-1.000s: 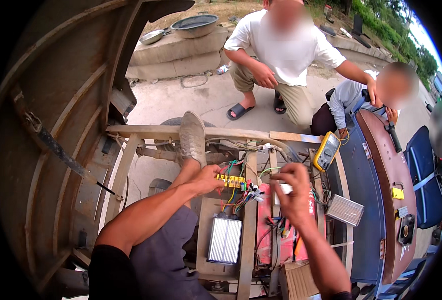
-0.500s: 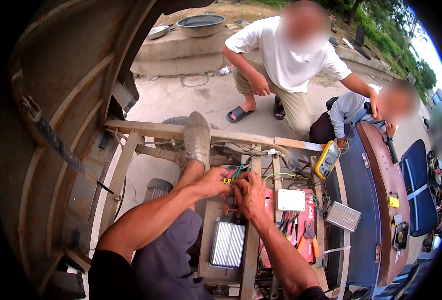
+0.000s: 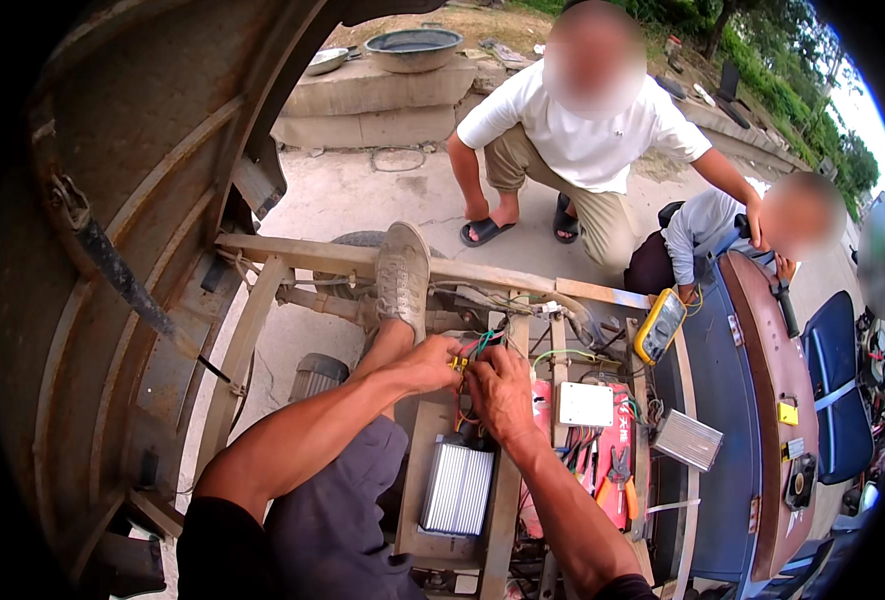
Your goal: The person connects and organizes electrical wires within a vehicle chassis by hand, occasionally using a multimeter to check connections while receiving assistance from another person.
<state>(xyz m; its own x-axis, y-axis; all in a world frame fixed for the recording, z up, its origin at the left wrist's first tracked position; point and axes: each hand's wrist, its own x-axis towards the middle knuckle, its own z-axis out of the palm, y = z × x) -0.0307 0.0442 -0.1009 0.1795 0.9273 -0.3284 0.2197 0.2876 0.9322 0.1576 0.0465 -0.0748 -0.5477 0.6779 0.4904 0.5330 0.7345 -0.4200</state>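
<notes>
At frame centre, both hands meet over a bundle of coloured wires. Left hand: fingers pinched on a small yellow connector at the end of the wires. Right hand: fingers curled around the same wire bundle just beside the connector, knuckles up; the two hands are touching or nearly so. Exact grip under the right fingers is hidden.

Wires are red, green and black, fanning up from the hands toward the metal frame of the open vehicle.

Just below the hands: a ribbed silver controller box lying on a frame rail. Right of the right wrist: a white rectangular box on top of a red battery, with orange-handled pliers lying near it. Further right, a second silver finned box.

Above the left hand: the person's own foot in a grey shoe resting on the frame crossbar. A grey motor sits low at left of the leg.

Yellow multimeter is propped at the frame's right edge, well apart from the hands.

Beyond the frame, a person in a white shirt crouches on the concrete; a second person sits beside them at right. Metal basin on the low wall behind.
</notes>
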